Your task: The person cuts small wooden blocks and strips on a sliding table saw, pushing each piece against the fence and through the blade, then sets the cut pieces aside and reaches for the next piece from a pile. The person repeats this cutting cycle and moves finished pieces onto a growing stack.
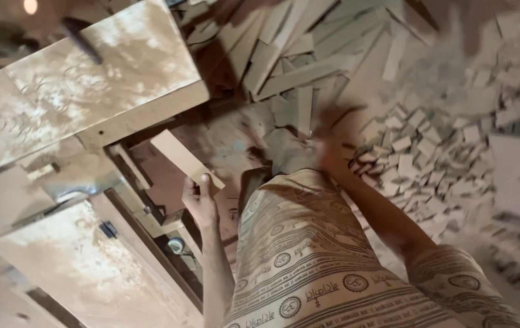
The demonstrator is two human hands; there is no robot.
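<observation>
A dusty wooden tabletop (89, 79) fills the left side of the view, its pale, sawdust-caked slabs split by a dark slot that runs from the far middle down toward the near left. To the right, the floor (442, 79) is buried under a heap of wood offcuts (418, 158) — longer strips at the far end, small squarish blocks piled on the right. Near the bottom, patterned tan cloth (308, 261) printed with round emblems and bands of script covers the person's body and right sleeve, cut off by the lower edge. The left hand (199, 197) is raised beside the tabletop's edge, fingers closed around the near end of a flat wooden strip (184, 159); the strip is pale, rectangular and smooth-faced, tilted so that it slants up and to the left from the hand, over the dark gap. The right hand (327, 136) reaches out to the pile of offcuts, but it is smeared by motion blur, so whether it is closed on a piece or loose cannot be told. A small blue fitting (108, 229) sits on the near slab, and a round pale object (176, 245) shows in the gap below — too small to identify.
</observation>
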